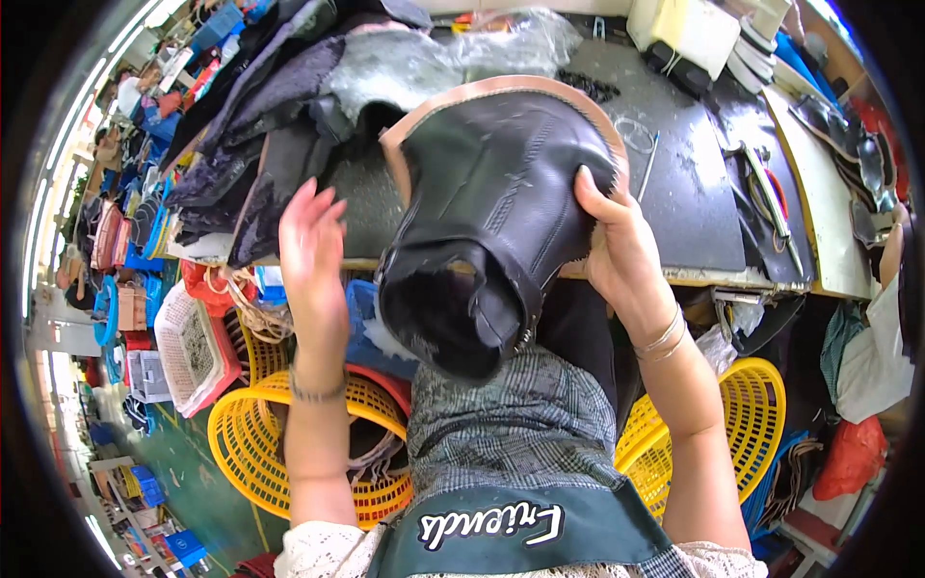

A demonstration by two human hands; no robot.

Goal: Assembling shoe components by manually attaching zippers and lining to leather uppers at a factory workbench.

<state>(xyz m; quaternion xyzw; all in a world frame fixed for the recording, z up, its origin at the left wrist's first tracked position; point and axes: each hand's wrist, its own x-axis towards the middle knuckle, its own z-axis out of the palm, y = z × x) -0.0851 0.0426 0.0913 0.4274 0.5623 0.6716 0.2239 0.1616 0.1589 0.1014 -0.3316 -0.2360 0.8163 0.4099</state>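
Head view: the right hand (621,236) grasps a black boot upper (491,183) at its three o'clock side. At nine o'clock, the left hand (314,246) hovers, fingers released.

I see white lacy sleeves (326,553), a grey checked cloth apron (511,414) with a dark green band (607,520), and thin shiny right-wrist bangles (663,336).

Blk/tan boot upper (501,183) in R hand (619,236), L hand (313,255) apart, yellow baskets (243,453) on both sides.
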